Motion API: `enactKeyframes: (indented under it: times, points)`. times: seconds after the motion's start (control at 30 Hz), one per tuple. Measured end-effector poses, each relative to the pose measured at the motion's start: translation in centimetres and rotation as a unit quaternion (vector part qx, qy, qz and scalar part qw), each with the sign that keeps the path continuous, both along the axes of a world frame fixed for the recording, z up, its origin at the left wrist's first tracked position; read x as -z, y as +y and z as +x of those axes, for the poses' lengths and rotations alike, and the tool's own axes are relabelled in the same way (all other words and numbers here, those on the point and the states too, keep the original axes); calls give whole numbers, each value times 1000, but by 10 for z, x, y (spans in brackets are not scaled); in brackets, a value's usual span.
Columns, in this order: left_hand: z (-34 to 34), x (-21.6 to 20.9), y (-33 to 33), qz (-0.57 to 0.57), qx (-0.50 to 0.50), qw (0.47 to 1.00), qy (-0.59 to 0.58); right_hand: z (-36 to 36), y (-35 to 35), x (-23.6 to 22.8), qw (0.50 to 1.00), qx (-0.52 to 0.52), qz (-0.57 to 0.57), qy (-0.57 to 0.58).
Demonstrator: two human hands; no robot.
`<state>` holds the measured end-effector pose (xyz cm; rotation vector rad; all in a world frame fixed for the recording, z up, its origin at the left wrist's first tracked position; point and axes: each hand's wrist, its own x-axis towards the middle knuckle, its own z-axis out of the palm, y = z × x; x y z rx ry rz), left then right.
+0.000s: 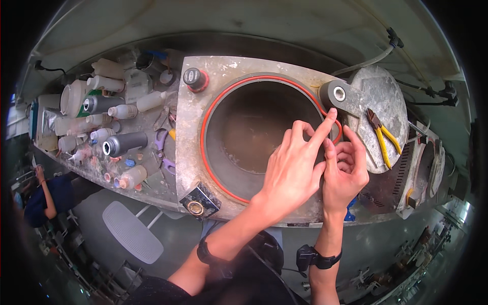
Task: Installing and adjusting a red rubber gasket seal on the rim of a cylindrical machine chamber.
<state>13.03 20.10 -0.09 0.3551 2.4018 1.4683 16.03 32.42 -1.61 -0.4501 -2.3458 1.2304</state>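
A red sealing ring point(204, 127) runs round the rim of a deep round metal chamber point(244, 127). On the right side it bulges out of the rim in a small loop. My left hand point(292, 165) lies over the chamber's right part, index finger stretched out along the ring by the loop, other fingers bent. Beside it, my right hand point(345, 175) has its thumb and index finger about the loop, remaining fingers curled in. The exact contact is partly hidden. Just beyond my fingers is the hinge arm point(339, 96) of a round grey lid point(378, 84), swung to the right.
Yellow-handled pliers point(382, 136) rest on the lid. Several bottles and metal canisters point(122, 145) crowd the left bench, with purple-handled scissors point(161, 147). A black knob point(194, 79) stands at the back left corner, a black switch box point(200, 203) at the front. A stool point(133, 233) is below left.
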Motion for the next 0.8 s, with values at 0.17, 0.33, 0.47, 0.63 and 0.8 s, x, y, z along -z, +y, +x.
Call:
enactKeyframes:
  times: [0.17,0.33,0.47,0.63,0.8]
  points:
    - [-5,0,-2,-6,10,1000,9,2,8,14,996,-36,83,23]
    - [-9,1,-3,-1,-5,1000,8,2,4,11,999,-10,42,8]
    - [-11,1,-2,-2,-11,1000,15,4,1,13,1000,7,9,18]
    - [-9,6,2,1,-37,999,31,9,-6,6,999,44,-18,0]
    - [-10,11,3,28,-51,997,54,8,-4,4,997,65,-42,-1]
